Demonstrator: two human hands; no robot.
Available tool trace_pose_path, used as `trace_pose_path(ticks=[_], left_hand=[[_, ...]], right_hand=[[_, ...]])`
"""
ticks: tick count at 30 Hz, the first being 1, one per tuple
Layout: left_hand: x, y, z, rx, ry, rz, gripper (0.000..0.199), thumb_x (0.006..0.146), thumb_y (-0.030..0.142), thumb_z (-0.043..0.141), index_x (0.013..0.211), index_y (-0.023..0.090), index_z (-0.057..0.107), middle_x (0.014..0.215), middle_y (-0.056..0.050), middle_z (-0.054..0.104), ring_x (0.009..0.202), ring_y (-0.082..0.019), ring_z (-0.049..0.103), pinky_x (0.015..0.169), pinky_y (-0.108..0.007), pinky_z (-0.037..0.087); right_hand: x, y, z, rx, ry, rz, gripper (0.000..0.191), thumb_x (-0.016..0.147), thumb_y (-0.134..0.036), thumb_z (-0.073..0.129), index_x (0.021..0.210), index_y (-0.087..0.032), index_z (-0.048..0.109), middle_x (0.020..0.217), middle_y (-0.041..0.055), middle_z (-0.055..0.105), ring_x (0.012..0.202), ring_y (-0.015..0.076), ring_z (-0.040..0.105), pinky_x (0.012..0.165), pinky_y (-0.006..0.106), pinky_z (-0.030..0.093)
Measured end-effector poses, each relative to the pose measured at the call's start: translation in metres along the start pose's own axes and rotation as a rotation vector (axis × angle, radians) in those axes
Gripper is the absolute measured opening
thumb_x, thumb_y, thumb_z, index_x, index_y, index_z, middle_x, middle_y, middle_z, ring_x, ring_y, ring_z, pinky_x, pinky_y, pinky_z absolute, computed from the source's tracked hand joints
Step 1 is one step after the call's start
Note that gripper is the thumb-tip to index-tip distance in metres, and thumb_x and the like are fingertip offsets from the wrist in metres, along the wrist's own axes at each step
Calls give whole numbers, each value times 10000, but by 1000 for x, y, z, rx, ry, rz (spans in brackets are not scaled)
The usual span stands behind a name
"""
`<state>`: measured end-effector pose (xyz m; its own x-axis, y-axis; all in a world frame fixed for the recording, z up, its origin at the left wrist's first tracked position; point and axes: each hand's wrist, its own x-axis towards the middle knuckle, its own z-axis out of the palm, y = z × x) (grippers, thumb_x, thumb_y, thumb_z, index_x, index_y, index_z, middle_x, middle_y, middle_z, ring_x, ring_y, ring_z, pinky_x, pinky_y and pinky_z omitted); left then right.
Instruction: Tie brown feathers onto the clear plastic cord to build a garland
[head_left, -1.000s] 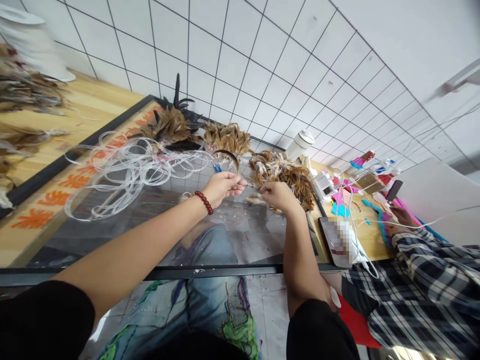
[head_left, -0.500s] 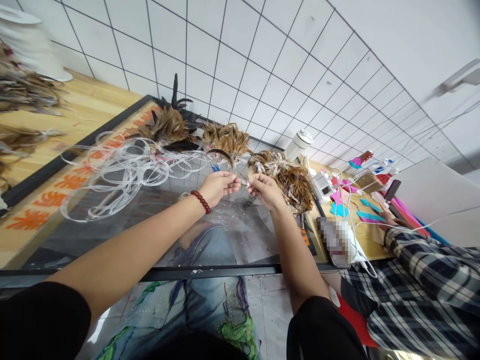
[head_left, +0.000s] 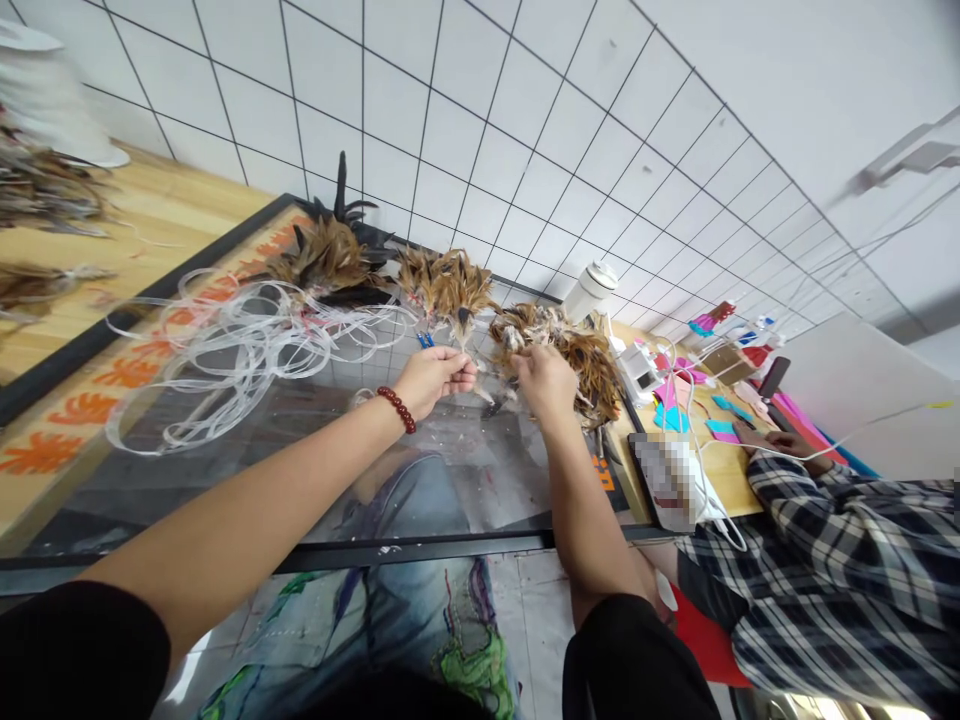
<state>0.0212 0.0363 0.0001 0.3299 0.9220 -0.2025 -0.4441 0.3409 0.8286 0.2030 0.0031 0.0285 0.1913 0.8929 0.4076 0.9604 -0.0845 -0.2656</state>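
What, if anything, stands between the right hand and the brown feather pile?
Nothing visible does. The right hand overlaps the left part of the brown feather pile in this view; whether they touch is unclear. The white lidded tumbler stands behind the pile.

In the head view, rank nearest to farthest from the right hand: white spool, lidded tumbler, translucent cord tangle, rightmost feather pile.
1. Rightmost feather pile, alongside.
2. Lidded tumbler, beyond, slightly right.
3. Translucent cord tangle, left.
4. White spool, far left.
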Motion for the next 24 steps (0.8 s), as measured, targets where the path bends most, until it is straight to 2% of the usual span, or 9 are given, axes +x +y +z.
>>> trace_pose_path(ticks=[2,4,7,10,12,16,18,21,24], left_hand=[[0,0,0,-1,6,-1,120,819,68,578,701,85,594,647,-59,643,545,-99,608,566,-231,525],[0,1,1,-3,12,3,119,817,67,580,700,86,593,646,-59,641,549,-98,607,568,-230,522],[0,1,1,-5,14,8,117,811,68,590,696,89,591,646,-58,641,555,-96,604,572,-228,520],[0,1,1,-12,20,11,124,815,63,578,694,90,590,645,-56,638,555,-94,601,568,-223,516],[0,1,0,-16,24,9,133,822,58,564,694,88,588,647,-57,637,551,-92,599,564,-220,514],[1,0,0,-17,19,10,140,829,54,553,697,87,586,651,-59,636,551,-91,601,561,-217,514],[1,0,0,-17,16,11,134,825,56,562,697,87,587,649,-58,635,550,-91,600,564,-217,515],[2,-1,0,-16,15,14,121,809,64,593,690,86,588,650,-62,637,553,-92,601,568,-219,514],[1,-1,0,-17,15,16,114,796,71,614,686,87,584,650,-64,638,559,-94,602,570,-220,510]], right_hand=[[4,13,-10,-167,117,81,292,890,-405,467,998,-205,651,986,85,610,862,196,565,708,288,358],[8,27,-15,-266,182,149,357,876,-464,473,987,-185,666,993,115,613,895,233,566,735,324,359],[12,41,-14,-349,110,172,389,833,-497,520,901,-163,707,958,143,624,914,270,567,770,373,354],[12,45,-9,-367,17,135,299,853,-361,495,879,-171,725,917,134,637,881,252,578,780,382,343],[11,43,-7,-369,59,139,279,856,-309,479,913,-171,715,929,128,640,876,246,576,782,384,337],[9,35,-2,-354,201,104,342,862,-428,485,939,-166,690,971,135,622,928,272,544,801,403,327],[9,33,3,-364,178,67,383,855,-469,491,905,-151,699,964,153,609,952,288,522,815,419,319],[10,36,9,-380,104,122,386,826,-462,536,909,-130,713,991,177,588,966,303,503,818,430,317],[11,43,8,-303,55,170,293,836,-377,524,918,-180,726,986,134,591,942,266,507,796,389,322]])
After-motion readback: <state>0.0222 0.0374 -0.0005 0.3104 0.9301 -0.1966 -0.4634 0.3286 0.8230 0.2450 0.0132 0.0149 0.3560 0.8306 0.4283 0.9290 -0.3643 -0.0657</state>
